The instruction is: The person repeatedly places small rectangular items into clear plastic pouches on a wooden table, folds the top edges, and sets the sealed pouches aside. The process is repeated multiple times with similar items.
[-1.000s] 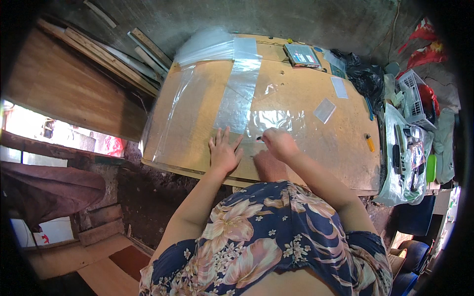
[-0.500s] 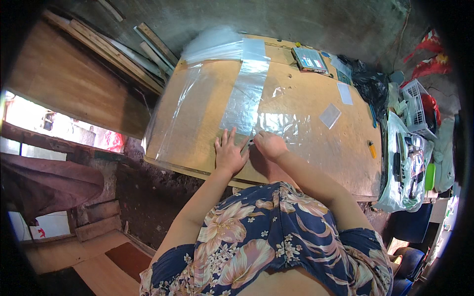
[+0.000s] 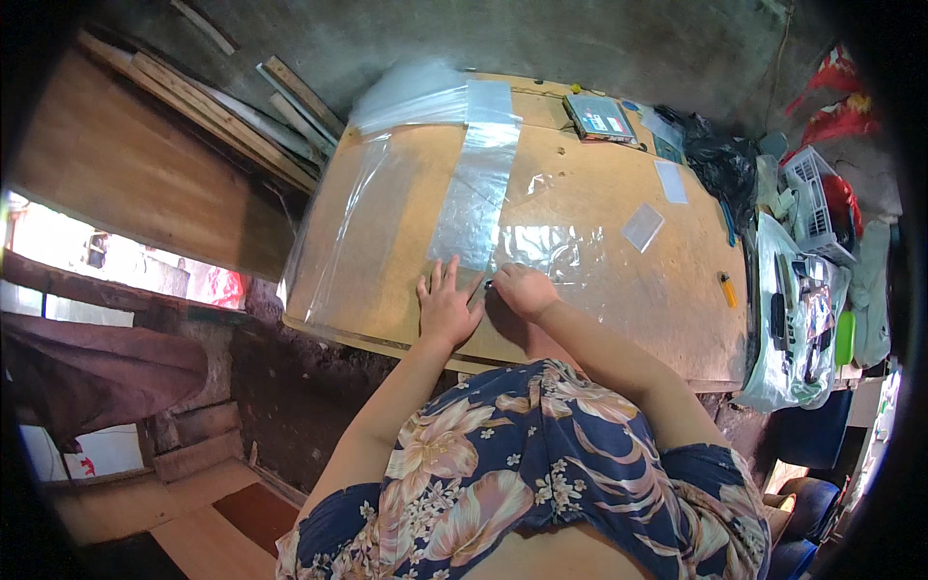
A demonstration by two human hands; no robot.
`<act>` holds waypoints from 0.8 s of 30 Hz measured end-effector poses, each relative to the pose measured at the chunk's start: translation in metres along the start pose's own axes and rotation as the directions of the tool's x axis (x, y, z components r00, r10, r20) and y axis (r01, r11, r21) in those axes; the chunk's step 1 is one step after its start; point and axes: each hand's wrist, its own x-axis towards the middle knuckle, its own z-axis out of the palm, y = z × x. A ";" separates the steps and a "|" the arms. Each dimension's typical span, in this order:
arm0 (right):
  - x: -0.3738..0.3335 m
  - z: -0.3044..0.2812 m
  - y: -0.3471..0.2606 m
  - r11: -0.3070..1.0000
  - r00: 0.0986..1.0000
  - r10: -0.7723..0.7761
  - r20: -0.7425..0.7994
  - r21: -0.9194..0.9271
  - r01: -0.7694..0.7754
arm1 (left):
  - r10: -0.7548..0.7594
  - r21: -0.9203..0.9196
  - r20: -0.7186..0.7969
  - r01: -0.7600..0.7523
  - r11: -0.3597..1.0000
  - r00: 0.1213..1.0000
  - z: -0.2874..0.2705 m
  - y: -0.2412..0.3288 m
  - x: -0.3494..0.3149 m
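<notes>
My left hand (image 3: 448,309) lies flat with its fingers spread, its fingertips on the near end of a long, shiny strip of clear plastic (image 3: 474,184). Just right of it, my right hand (image 3: 525,292) is closed, with a small dark tip (image 3: 488,284) poking out at its fingers beside my left thumb. What that tip belongs to is hidden by the hand. A wide sheet of clear plastic film (image 3: 353,222) spreads over the left of the wooden table (image 3: 599,184), and more glossy clear film (image 3: 551,253) lies beyond my right hand.
Bunched clear plastic (image 3: 411,92) sits at the far left. To the right lie two small pale rectangles, one a clear-looking piece (image 3: 643,227), and a yellow-orange cutter-like tool (image 3: 727,290). Further off are a boxy device (image 3: 599,118), a black bag (image 3: 720,164) and a white basket (image 3: 820,208).
The view has shifted slightly. Both hands keep nearly the same pose at the near end of the strip, with no clear movement of the plastic.
</notes>
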 end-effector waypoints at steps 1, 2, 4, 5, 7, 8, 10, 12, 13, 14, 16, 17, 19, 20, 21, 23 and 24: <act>0.000 -0.001 -0.001 1.000 1.000 0.020 -0.003 0.024 -0.019 | -0.001 0.011 0.015 0.001 1.000 1.000 -0.001 0.000 0.000; -0.001 -0.003 -0.001 0.998 0.999 0.043 -0.005 0.044 -0.042 | -0.003 0.022 0.029 0.002 1.000 1.000 -0.002 0.001 0.000; -0.003 -0.009 0.000 0.985 0.991 0.115 -0.063 0.133 -0.106 | -0.005 0.034 0.049 0.003 0.999 0.999 -0.002 0.001 0.000; -0.005 -0.014 0.003 0.969 0.979 0.168 -0.116 0.203 -0.142 | -0.006 0.037 0.054 0.004 0.999 0.999 -0.002 0.002 0.000; -0.013 -0.026 0.009 0.919 0.934 0.292 -0.206 0.330 -0.214 | -0.003 0.031 0.050 0.001 1.000 0.999 -0.002 0.002 0.000; -0.020 -0.033 0.015 0.887 0.901 0.361 -0.242 0.388 -0.251 | 0.002 0.024 0.041 -0.003 1.000 0.999 -0.001 0.002 -0.001; -0.039 -0.048 0.028 0.748 0.812 0.533 -0.238 0.581 -0.321 | 0.015 0.001 0.001 -0.015 1.000 1.000 0.000 0.002 -0.002; -0.069 -0.064 0.044 0.455 0.687 0.720 -0.099 0.814 -0.361 | 0.030 -0.031 -0.048 -0.032 0.999 0.998 -0.001 0.002 -0.004; -0.088 -0.072 0.052 0.344 0.623 0.777 -0.084 0.887 -0.309 | 0.076 -0.017 -0.079 -0.077 0.997 0.994 -0.001 0.002 -0.006; -0.108 -0.079 0.061 0.180 0.547 0.837 -0.018 0.953 -0.244 | 0.121 -0.003 -0.096 -0.122 0.992 0.988 -0.002 0.003 -0.007; -0.154 -0.096 0.083 0.182 0.414 0.907 -0.079 0.959 -0.216 | 0.180 0.017 -0.087 -0.179 0.984 0.980 -0.003 0.004 -0.008; -0.181 -0.103 0.093 0.170 0.309 0.946 -0.097 0.961 -0.220 | 0.196 0.019 -0.061 -0.196 0.980 0.979 -0.004 0.005 -0.007; -0.236 -0.114 0.117 0.192 0.147 0.976 -0.162 0.955 -0.225 | 0.223 -0.007 -0.048 -0.224 0.975 0.974 -0.005 0.008 -0.004; -0.267 -0.119 0.129 0.215 0.064 0.977 -0.206 0.951 -0.222 | 0.238 -0.029 -0.083 -0.241 0.970 0.968 -0.005 0.009 -0.004; -0.297 -0.121 0.141 0.265 -0.022 0.961 -0.277 0.936 -0.234 | 0.234 -0.026 -0.070 -0.236 0.971 0.970 -0.005 0.011 -0.004; -0.356 -0.119 0.162 0.306 -0.199 0.888 -0.414 0.857 -0.415 | 0.254 -0.070 -0.143 -0.266 0.961 0.957 -0.004 0.014 -0.006; -0.381 -0.116 0.173 0.322 -0.259 0.835 -0.486 0.813 -0.486 | 0.257 -0.120 -0.198 -0.284 0.951 0.946 -0.003 0.016 -0.009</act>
